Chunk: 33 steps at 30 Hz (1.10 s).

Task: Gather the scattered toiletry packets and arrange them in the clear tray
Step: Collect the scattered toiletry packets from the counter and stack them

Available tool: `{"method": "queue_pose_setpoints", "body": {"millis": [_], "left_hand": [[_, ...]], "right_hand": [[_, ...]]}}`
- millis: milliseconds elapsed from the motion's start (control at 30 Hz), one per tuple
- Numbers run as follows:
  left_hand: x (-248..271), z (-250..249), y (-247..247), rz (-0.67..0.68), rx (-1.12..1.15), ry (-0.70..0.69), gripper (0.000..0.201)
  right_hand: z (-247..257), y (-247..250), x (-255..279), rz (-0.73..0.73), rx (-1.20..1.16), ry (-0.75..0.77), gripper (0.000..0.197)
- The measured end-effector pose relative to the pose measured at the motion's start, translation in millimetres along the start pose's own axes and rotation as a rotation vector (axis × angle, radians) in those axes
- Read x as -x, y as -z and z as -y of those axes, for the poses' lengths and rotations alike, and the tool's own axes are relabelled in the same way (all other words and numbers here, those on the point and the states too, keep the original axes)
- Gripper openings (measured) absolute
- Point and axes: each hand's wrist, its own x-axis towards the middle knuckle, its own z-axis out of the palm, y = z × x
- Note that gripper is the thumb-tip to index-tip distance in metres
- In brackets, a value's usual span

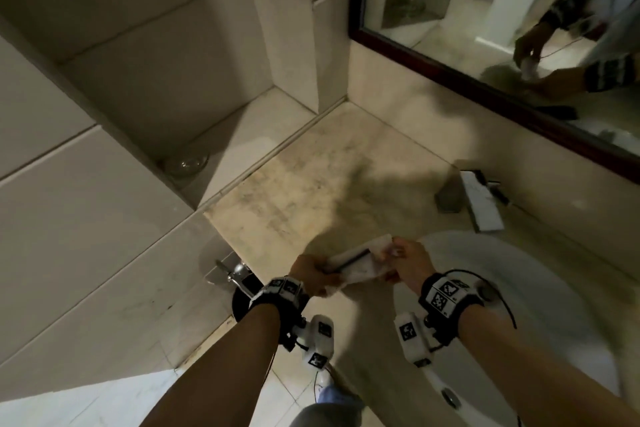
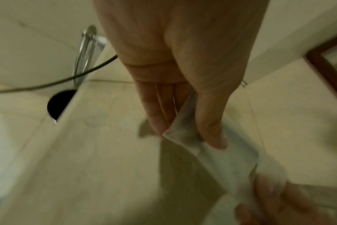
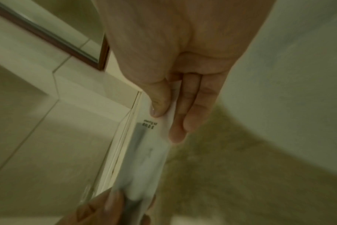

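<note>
Both hands hold a small stack of long white toiletry packets (image 1: 356,262) above the marble counter's front edge, by the basin. My left hand (image 1: 313,274) pinches the stack's near-left end; in the left wrist view the thumb and fingers (image 2: 160,120) clamp a translucent packet (image 2: 212,156). My right hand (image 1: 407,262) pinches the far-right end; the right wrist view shows its thumb and fingers (image 3: 185,118) on a white packet (image 3: 150,152) with small dark print and a dark strip. A clear tray (image 1: 479,199) with white packets inside lies at the counter's back right, under the mirror.
A white basin (image 1: 519,305) fills the right side. The beige marble counter (image 1: 311,191) stretches to the tiled wall. A glass dish (image 1: 187,163) sits in a recessed ledge at left. A dark-framed mirror (image 1: 450,59) hangs at top right. A chrome handle and a dark bin (image 1: 242,298) stand below.
</note>
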Motion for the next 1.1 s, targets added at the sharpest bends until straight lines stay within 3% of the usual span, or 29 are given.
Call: {"method": "queue_pose_setpoints", "body": {"millis": [100, 200, 433, 600, 700, 933, 1100], "left_hand": [[14.2, -3.2, -34.2, 0.144, 0.16, 0.029, 0.054], [31.1, -11.1, -74.7, 0.274, 0.242, -0.001, 0.042], [62.6, -32.2, -186.0, 0.376, 0.137, -0.068, 0.025], [91.7, -38.3, -278.3, 0.448, 0.021, -0.102, 0.013], [107.3, -38.8, -330.8, 0.521, -0.042, -0.13, 0.006], [141.3, -33.2, -423.6, 0.598, -0.158, -0.164, 0.007], [148.9, -31.4, -471.6, 0.585, -0.192, -0.171, 0.028]], "right_hand": [[-24.2, 31.3, 33.6, -0.072, -0.071, -0.026, 0.02], [-52.6, 65.5, 63.9, -0.132, -0.137, -0.038, 0.015], [-129.5, 150.5, 145.7, -0.313, -0.257, -0.092, 0.012], [-196.4, 206.5, 216.1, -0.455, -0.416, -0.206, 0.033], [-230.2, 233.7, 256.4, -0.526, -0.453, -0.252, 0.033], [-289.8, 281.2, 327.1, -0.617, -0.482, -0.313, 0.026], [-324.9, 309.3, 359.3, -0.637, -0.311, -0.311, 0.019]]}}
